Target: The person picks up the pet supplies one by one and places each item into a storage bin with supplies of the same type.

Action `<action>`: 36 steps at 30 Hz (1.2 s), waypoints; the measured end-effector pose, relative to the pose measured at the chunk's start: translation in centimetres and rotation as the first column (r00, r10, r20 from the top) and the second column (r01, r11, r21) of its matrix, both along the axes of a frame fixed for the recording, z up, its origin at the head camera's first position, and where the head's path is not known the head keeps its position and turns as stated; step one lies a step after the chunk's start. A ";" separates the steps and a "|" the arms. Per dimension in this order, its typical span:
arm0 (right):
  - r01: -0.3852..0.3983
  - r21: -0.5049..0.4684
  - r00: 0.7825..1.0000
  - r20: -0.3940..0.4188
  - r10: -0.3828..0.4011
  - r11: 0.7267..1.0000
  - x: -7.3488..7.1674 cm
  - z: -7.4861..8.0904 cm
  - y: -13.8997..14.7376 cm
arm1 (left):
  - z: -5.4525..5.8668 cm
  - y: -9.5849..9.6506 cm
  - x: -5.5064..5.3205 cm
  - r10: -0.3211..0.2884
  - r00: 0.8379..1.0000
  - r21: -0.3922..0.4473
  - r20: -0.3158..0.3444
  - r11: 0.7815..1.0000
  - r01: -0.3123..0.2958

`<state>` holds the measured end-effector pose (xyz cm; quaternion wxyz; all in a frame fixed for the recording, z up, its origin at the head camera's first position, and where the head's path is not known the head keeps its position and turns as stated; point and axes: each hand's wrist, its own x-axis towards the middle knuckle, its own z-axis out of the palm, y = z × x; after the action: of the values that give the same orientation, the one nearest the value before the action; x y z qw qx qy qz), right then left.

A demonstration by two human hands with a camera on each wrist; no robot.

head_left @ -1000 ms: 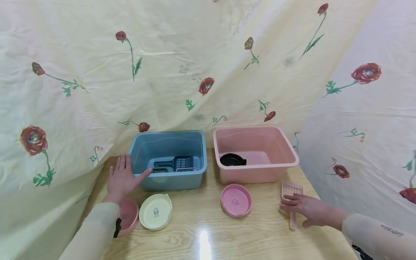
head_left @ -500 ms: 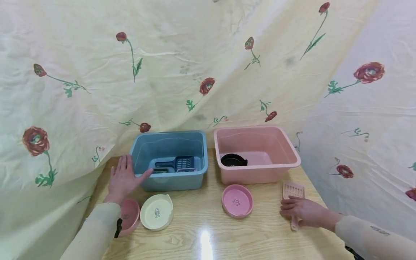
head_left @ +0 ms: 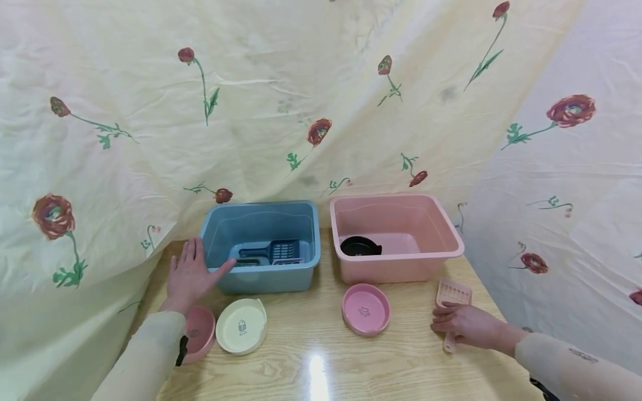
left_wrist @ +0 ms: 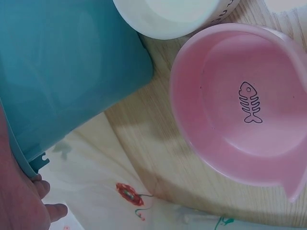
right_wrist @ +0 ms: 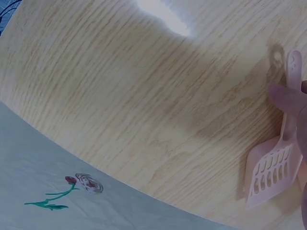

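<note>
My left hand (head_left: pixel 189 277) rests at the left front corner of a blue litter tray (head_left: pixel 266 281), fingers along its side rim and thumb stretched over the front. In the left wrist view the fingertips (left_wrist: pixel 56 212) poke past the rim. On the right, my right hand (head_left: pixel 468 323) pinches the handle of a pale pink litter scoop (head_left: pixel 453 292), thumb on one side and fingers on the other. The scoop's slotted head (right_wrist: pixel 271 170) points away from me, and its shadow falls beside the handle. My palm hides part of the handle in the head view.
A black bowl (head_left: pixel 359 246) sits inside the pink litter tray (head_left: pixel 386 271). The blue tray contains a dark blue scoop (head_left: pixel 283 252) and other scoops. On the wooden table stand a bright pink bowl (head_left: pixel 366 309), a cream bowl (head_left: pixel 242 327) and a pink bowl (left_wrist: pixel 247 108). Flowered cloth hangs behind.
My right hand has closed its thumb and fingers onto the scoop's handle, and the handle end has shifted slightly. The left hand keeps its place at the blue tray.
</note>
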<state>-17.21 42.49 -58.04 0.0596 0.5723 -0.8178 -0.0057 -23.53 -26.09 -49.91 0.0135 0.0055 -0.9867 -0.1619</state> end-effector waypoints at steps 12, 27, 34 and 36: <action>-0.087 -0.037 0.995 0.046 0.089 0.996 -0.7 0.4 -1.0 | 0.0 0.0 -0.2 -0.001 1.000 -0.003 0.000 1.000 0.001; -0.096 -0.213 0.962 0.231 0.146 0.972 0.3 3.7 -6.7 | 0.2 0.0 -0.2 0.000 1.000 0.010 0.006 1.000 0.000; -0.076 -0.234 0.942 0.301 0.146 0.969 1.4 6.4 -11.3 | 0.3 0.1 -0.1 0.002 1.000 0.008 -0.002 1.000 -0.002; -0.073 -0.250 0.932 0.326 0.155 0.965 1.7 7.3 -12.5 | 0.4 0.1 0.1 0.001 1.000 0.007 -0.006 1.000 -0.001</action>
<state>-15.49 30.02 -50.78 -0.0166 0.6004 -0.7756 0.1940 -23.46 -25.99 -49.49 0.0163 0.0057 -0.9861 -0.1655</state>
